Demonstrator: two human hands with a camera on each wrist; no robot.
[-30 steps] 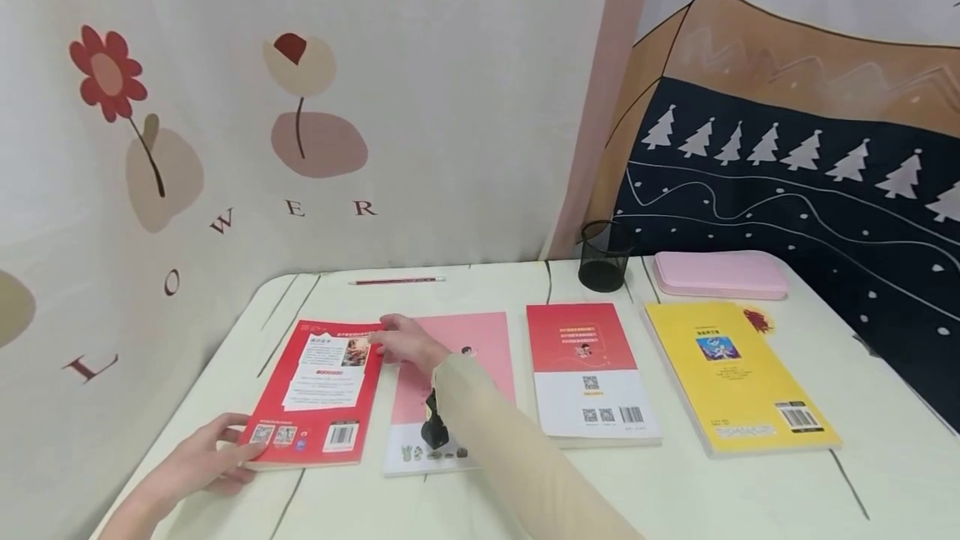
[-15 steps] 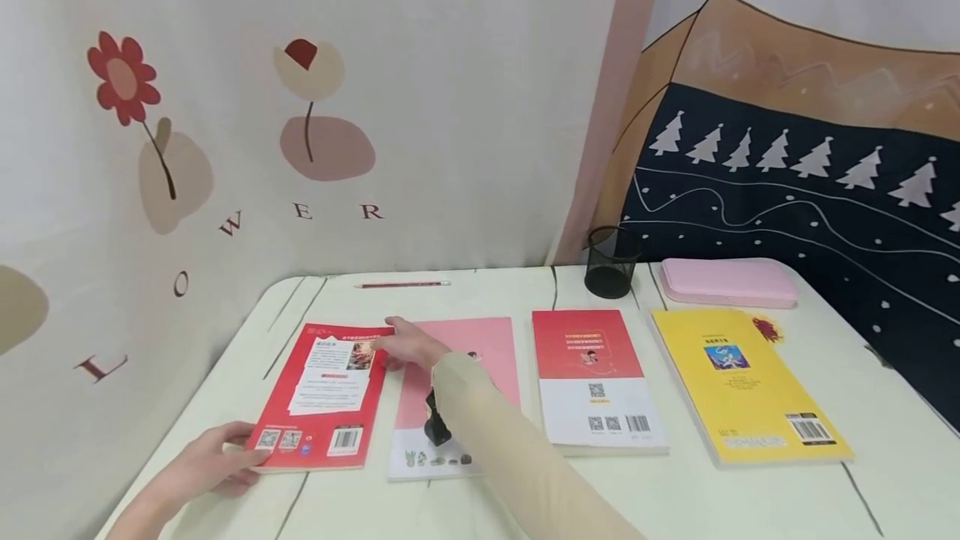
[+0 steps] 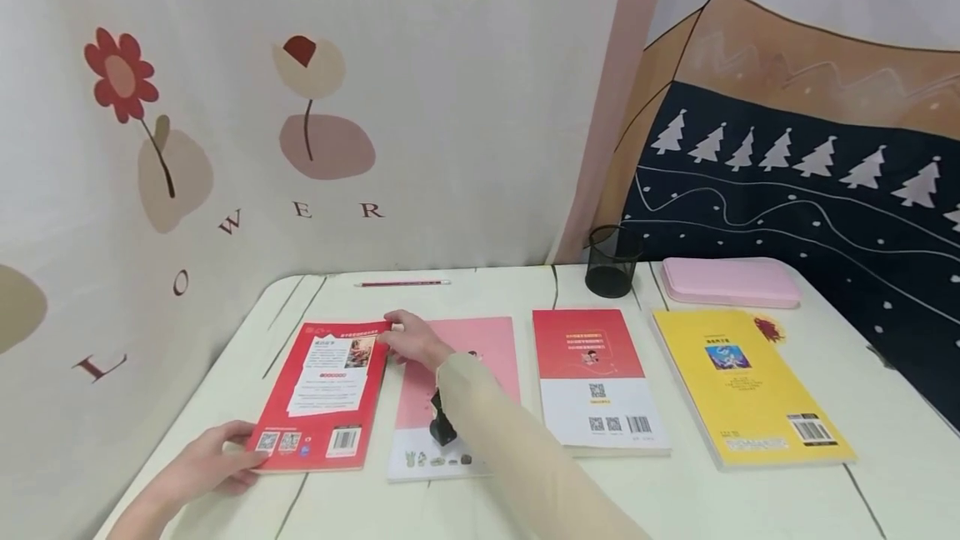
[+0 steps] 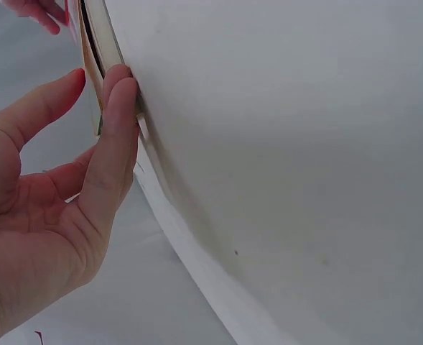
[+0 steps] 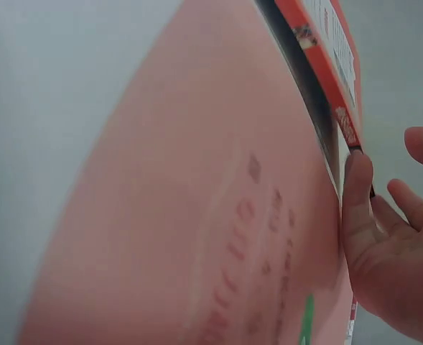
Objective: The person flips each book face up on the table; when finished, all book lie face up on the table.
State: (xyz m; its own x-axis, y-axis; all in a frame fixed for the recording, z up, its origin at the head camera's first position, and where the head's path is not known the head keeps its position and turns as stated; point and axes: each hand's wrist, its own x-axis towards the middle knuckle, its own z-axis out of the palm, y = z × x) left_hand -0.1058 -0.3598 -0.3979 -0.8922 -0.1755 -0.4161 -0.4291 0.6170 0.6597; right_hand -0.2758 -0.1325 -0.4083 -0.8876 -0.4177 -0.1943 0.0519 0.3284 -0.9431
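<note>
Red book (image 3: 318, 432), long axis near-to-far, held at 2 corners: left hand (image 3: 213, 461) pinches near-left, right hand (image 3: 417, 343) far-right.

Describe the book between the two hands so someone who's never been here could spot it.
Four books line the pale table; go to the left end. There sits the red book, left hand at its near left corner, right hand at its far right. Red frames its white text panel on every side, unlike the pink book, red-and-white book and yellow book.
</note>
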